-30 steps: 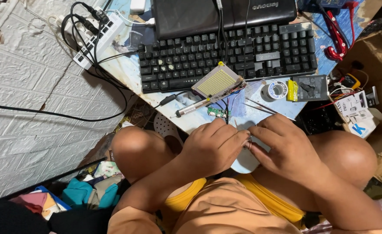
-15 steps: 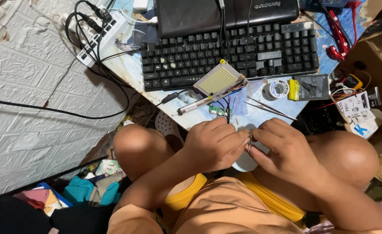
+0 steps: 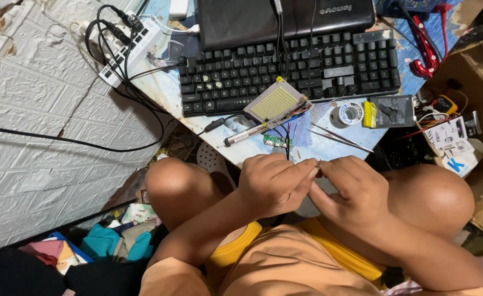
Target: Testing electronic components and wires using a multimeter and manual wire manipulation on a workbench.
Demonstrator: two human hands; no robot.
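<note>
While both hands meet just above the knees, the left hand (image 3: 271, 183) and the right hand (image 3: 351, 189) pinch something tiny between their fingertips (image 3: 312, 170), with thin dark wires (image 3: 287, 143) running up from the pinch to a small green circuit board (image 3: 277, 141) at the near edge of the table (image 3: 329, 148). The fingers of each hand are curled in narrow, thumb against forefinger, closed on the wire ends; what exactly sits in the pinch is too small to tell. Wires like these look light and limp, likely to kink or snap at a solder joint if tugged, so the sound place to hold them is close to the free ends, as the fingers do, with slack left toward the board. The board itself seems light and stiff, best taken by its edges. Beside it lie a soldering iron (image 3: 247, 133), a flat panel of small yellow lights (image 3: 277, 103) leaning on a black keyboard (image 3: 285, 68), tweezers (image 3: 340, 137) and a spool of solder (image 3: 352, 114). Compared with a second ago, the hands sit a little closer together and the fingertips have drawn tighter over the wires; the table things have not shifted.
</note>
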